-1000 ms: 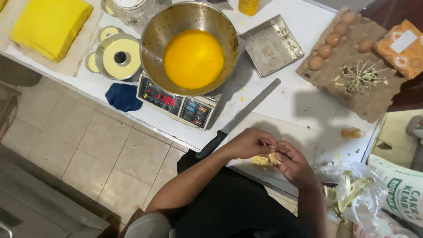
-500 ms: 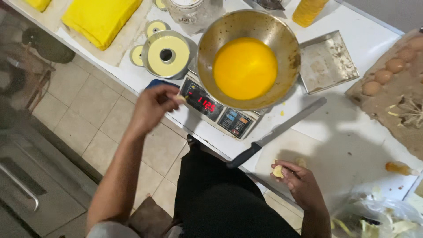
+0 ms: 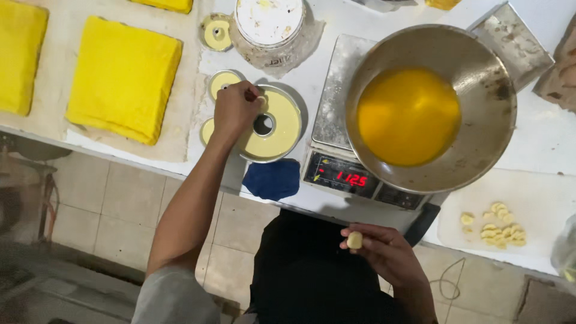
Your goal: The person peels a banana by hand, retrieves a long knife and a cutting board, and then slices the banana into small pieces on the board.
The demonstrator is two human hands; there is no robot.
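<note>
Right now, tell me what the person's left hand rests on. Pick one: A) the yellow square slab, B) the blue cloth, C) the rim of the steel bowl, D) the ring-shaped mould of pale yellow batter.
D: the left hand sits on the rim of the ring-shaped mould, apart from the steel bowl, the blue cloth and the yellow square slab.

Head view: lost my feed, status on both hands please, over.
Left hand fingers on the ring-shaped yellow mould. Right hand pinching a small pale piece, off the counter. Blue cloth beside the scale, nothing blocking.
</note>
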